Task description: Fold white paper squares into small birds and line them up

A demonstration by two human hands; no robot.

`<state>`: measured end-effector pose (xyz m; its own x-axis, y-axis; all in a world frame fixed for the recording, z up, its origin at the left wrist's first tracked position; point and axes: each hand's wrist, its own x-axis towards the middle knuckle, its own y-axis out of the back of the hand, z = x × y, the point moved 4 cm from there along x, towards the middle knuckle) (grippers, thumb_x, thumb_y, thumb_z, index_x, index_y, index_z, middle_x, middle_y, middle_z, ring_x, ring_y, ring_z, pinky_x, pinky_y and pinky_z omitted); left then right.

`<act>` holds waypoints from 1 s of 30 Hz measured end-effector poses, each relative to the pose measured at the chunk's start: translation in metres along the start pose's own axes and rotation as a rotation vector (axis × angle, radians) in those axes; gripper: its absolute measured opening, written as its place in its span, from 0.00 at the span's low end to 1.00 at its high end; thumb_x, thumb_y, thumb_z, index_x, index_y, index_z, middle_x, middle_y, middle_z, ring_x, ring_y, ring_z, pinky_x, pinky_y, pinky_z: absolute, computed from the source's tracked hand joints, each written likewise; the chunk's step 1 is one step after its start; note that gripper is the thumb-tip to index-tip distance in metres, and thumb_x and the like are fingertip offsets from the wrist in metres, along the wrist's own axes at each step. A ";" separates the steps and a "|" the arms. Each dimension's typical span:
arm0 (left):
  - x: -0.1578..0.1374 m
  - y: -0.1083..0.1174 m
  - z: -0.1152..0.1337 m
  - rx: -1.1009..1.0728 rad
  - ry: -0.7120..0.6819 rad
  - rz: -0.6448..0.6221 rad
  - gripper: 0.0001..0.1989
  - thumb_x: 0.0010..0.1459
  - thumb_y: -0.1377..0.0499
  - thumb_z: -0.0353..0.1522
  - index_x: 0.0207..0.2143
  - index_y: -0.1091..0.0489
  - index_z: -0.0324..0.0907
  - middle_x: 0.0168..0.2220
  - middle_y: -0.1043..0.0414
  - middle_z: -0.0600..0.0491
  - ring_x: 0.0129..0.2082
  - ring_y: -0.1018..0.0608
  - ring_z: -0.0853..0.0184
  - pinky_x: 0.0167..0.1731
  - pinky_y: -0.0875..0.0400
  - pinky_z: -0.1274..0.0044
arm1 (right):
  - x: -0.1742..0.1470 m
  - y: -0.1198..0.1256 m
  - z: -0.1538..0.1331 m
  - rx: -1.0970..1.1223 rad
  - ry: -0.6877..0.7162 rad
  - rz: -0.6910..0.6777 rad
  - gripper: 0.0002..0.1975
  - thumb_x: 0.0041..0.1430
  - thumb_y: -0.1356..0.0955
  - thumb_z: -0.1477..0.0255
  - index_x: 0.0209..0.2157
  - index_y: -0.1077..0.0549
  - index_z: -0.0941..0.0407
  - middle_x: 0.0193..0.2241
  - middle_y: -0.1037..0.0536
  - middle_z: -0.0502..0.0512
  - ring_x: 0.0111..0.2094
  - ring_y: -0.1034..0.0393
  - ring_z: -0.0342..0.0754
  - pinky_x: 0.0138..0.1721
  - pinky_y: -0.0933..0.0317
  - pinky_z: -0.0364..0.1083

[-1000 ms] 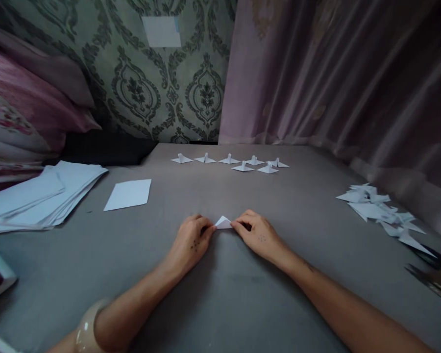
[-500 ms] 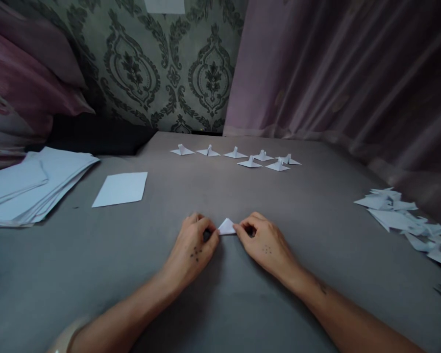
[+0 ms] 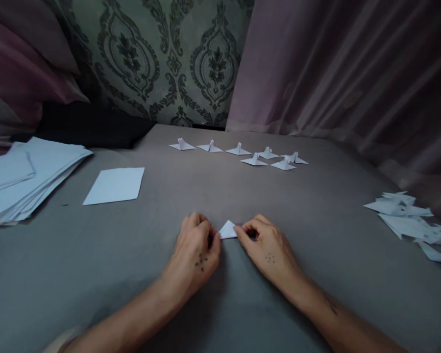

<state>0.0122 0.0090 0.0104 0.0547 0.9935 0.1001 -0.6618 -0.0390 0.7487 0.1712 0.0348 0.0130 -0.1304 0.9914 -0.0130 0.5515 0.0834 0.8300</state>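
Observation:
A small white folded paper (image 3: 228, 230), triangular with its point away from me, is held between my two hands just above or on the grey surface; I cannot tell which. My left hand (image 3: 197, 245) pinches its left corner between thumb and fingers. At the right corner, my right hand (image 3: 267, 245) grips with thumb and forefinger. Both hands hide the paper's ends. Dots are marked on the backs of both hands.
Several folded paper figures (image 3: 238, 149) stand at the back of the grey surface (image 3: 191, 189). A square sheet (image 3: 114, 186) lies left, beside stacked white paper (image 3: 47, 171). More folded paper pieces (image 3: 404, 211) are heaped at right. Behind are patterned wallpaper and a pink curtain (image 3: 297, 63).
The view has shifted slightly. My hands keep their pinch on the folded paper's two corners, with only slight finger movement. The other papers lie as before.

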 end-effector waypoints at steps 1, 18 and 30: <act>0.000 0.000 0.000 0.002 0.008 -0.002 0.09 0.58 0.48 0.31 0.26 0.34 0.41 0.34 0.35 0.48 0.37 0.32 0.61 0.39 0.33 0.67 | 0.000 0.000 0.001 -0.004 0.002 0.002 0.10 0.58 0.34 0.66 0.25 0.27 0.55 0.30 0.27 0.50 0.29 0.33 0.44 0.30 0.44 0.43; 0.008 0.003 -0.005 0.027 0.015 -0.055 0.08 0.56 0.46 0.33 0.24 0.36 0.42 0.32 0.35 0.50 0.36 0.31 0.61 0.38 0.33 0.68 | -0.002 0.001 0.002 -0.078 0.091 0.067 0.12 0.59 0.34 0.63 0.26 0.32 0.55 0.28 0.28 0.51 0.28 0.33 0.45 0.30 0.43 0.44; -0.009 -0.002 0.016 0.424 -0.245 -0.248 0.13 0.61 0.54 0.24 0.38 0.32 0.43 0.39 0.29 0.50 0.38 0.28 0.63 0.32 0.34 0.75 | -0.014 0.004 -0.011 -0.118 0.368 -0.056 0.10 0.65 0.40 0.74 0.41 0.28 0.51 0.36 0.29 0.51 0.35 0.33 0.43 0.34 0.42 0.42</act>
<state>0.0248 -0.0020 0.0183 0.3767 0.9263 -0.0014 -0.2506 0.1034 0.9626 0.1662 0.0200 0.0222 -0.4564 0.8812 0.1234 0.4395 0.1027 0.8924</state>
